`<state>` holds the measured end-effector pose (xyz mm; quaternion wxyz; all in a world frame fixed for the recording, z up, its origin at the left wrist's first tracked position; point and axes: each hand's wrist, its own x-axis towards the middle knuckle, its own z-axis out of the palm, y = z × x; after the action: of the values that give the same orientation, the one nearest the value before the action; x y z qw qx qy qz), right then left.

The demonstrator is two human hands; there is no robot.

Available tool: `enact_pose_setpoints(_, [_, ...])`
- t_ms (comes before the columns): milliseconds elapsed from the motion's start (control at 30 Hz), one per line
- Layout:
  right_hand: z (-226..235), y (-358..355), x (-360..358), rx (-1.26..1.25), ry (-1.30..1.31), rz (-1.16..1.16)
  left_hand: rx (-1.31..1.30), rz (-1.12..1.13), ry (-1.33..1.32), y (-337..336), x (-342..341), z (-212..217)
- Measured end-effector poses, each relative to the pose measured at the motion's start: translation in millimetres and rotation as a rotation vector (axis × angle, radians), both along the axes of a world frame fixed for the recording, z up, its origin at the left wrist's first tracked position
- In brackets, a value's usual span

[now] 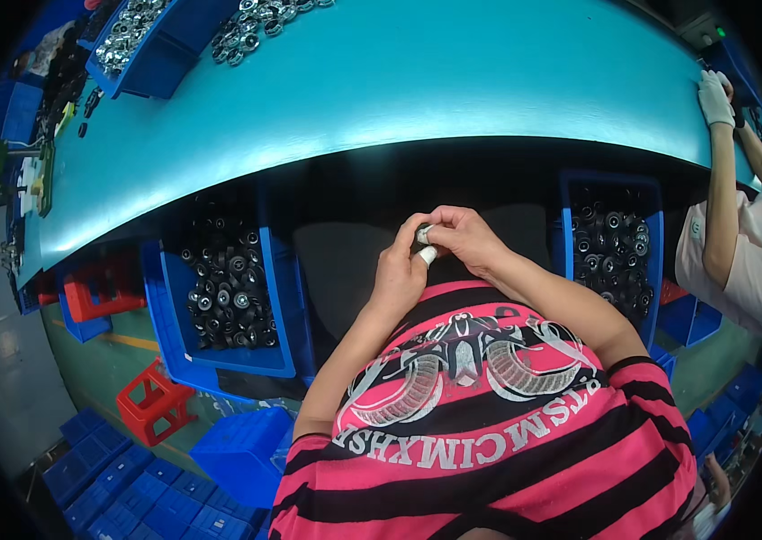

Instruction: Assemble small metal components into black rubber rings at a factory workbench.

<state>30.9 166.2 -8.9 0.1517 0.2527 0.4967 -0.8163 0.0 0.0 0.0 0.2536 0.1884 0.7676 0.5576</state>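
My left hand point(401, 273) and my right hand point(468, 239) meet close in front of my body, just short of the bench edge. Both are closed, fingertips pressed together. Whatever sits between them is mostly covered by the fingers and too small to name. White wrapping point(428, 255) covers a fingertip of the left hand, and a pale patch shows by the right thumb. Left of my hands stands a blue bin point(285, 310) with many small black and silver round parts point(229, 279). To the right, another blue bin point(568, 225) carries similar parts point(610, 247).
A teal bench point(453, 76) spans the far side. On it are a blue tray point(160, 67) and a pile of shiny metal round parts point(250, 31). A co-worker's gloved hand point(716, 99) rests at the right. Red stools point(154, 403) and blue crates point(241, 450) stand lower left.
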Motion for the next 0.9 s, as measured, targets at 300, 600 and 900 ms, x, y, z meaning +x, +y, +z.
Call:
enact_pose_setpoints(300, [-2.7,3.8,-4.1,-0.13,0.006,0.025,0.344,0.108,-0.479,-4.0,-9.4,-0.7])
enact_pose_setpoints(600, [9.5,11.6,-2.1,-0.101,-0.008,0.048,0.381,0.209,-0.587,-14.6,-16.2,-0.5])
enact_pose_setpoints(900, [9.1,4.3,1.0,0.095,0.097,0.077,0.335,0.231,-0.493,-11.2,-11.6,-2.8])
